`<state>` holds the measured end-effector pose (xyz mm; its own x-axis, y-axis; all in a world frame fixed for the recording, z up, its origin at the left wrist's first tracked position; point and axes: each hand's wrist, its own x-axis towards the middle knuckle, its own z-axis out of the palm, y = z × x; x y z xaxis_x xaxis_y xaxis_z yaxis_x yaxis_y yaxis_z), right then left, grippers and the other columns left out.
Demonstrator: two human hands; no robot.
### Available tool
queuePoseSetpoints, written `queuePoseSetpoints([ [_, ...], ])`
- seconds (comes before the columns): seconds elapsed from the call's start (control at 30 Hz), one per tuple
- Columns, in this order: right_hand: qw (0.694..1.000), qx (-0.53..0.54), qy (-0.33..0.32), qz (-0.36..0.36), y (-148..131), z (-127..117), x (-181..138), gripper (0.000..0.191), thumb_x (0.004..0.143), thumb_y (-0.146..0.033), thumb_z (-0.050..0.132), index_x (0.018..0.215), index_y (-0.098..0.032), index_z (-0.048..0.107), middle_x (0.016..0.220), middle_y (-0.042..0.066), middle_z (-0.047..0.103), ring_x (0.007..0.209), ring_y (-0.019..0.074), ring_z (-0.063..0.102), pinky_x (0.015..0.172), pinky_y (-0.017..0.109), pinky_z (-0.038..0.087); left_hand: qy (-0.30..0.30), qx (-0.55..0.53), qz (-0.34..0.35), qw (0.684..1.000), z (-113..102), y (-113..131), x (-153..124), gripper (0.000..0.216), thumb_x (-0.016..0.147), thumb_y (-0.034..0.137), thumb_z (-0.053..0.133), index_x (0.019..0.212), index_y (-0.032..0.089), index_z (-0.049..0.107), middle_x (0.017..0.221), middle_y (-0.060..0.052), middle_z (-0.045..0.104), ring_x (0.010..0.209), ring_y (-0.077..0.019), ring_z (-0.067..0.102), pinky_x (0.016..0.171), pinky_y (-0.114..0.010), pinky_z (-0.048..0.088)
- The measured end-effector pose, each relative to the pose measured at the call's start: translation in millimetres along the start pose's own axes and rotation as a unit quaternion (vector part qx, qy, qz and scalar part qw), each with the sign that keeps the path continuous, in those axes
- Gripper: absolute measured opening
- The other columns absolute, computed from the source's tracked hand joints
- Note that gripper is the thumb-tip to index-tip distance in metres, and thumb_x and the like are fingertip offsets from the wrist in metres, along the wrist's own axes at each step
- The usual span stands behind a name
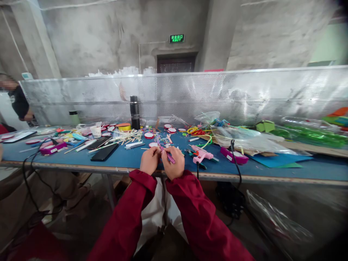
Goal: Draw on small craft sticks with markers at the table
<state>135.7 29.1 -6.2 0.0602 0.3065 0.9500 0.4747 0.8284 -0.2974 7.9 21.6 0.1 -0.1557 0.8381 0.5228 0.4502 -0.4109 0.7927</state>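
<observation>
Both hands are close together over the front edge of the blue table, in dark red sleeves. My right hand is closed around a slim purple tool; whether it is a craft knife or a pen, I cannot tell. The tool's tip points toward my left hand, whose fingers are pinched together. What the left fingers hold is too small and hidden to make out. Just right of my hands lies a pink glue gun. A white marker is on the left, near a black phone.
A black bottle stands behind wooden sticks. Purple devices with cables lie left and right. Plastic bags and green plastic cover the right side. A perforated metal screen runs behind. Another person is at far left.
</observation>
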Motion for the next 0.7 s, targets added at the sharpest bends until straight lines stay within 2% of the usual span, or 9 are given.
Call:
queuePoseSetpoints([
  [0.43, 1.000, -0.008, -0.001, 0.019, 1.7, 1.6, -1.1, 0.010, 0.093, -0.024, 0.058, 0.084, -0.025, 0.064, 0.080, 0.003, 0.072, 0.082, 0.0215, 0.066, 0.081, 0.035, 0.051, -0.008, -0.010, -0.011, 1.000, 1.6, -4.7, 2.2, 0.026, 0.094, 0.034, 0.051, 0.077, 0.020, 0.066, 0.062, 0.002, 0.062, 0.056, -0.0139, 0.056, 0.057, -0.023, 0.041],
  [0.7, 1.000, -0.002, -0.013, 0.003, 1.3, 2.4, 0.0, 0.011, 0.092, -0.024, 0.059, 0.082, -0.025, 0.064, 0.080, 0.002, 0.072, 0.081, 0.0206, 0.066, 0.081, 0.034, 0.051, -0.003, -0.013, -0.006, 1.000, 1.1, -3.5, 2.0, 0.024, 0.092, 0.031, 0.052, 0.075, 0.019, 0.064, 0.060, 0.003, 0.059, 0.057, -0.0135, 0.054, 0.057, -0.023, 0.039],
])
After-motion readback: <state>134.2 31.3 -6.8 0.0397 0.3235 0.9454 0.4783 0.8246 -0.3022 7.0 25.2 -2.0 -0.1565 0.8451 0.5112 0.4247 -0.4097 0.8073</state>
